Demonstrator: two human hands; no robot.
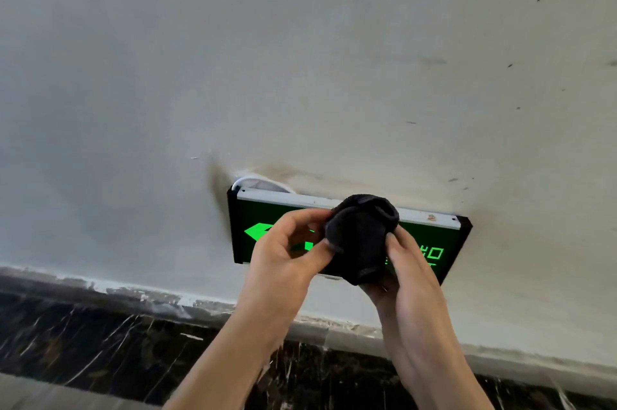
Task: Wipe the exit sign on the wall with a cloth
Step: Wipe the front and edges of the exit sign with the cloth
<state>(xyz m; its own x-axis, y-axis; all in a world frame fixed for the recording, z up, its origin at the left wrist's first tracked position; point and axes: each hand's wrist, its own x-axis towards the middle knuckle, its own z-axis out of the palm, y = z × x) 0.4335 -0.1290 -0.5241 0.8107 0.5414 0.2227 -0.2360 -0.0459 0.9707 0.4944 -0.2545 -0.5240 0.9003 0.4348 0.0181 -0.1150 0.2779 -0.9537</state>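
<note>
Holding a bunched dark cloth point(362, 236) in front of the sign point(430, 251), I have 2 hands closed on it: left hand point(283, 252) pinching an edge, right hand point(405, 271) cupping it from below. The sign sits low on the wall point(300, 59), above the skirting point(100, 336). Risk noted: the loose bundle could catch the white cable point(257, 181) at the sign's top-left corner, or slip from the pinch.

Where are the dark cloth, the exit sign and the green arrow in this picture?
dark cloth point(362, 236), head view, middle of the bunched fabric.
exit sign point(283, 200), head view, pale top strip of its frame.
green arrow point(255, 232), head view, arrowhead at the sign's left end.
</note>
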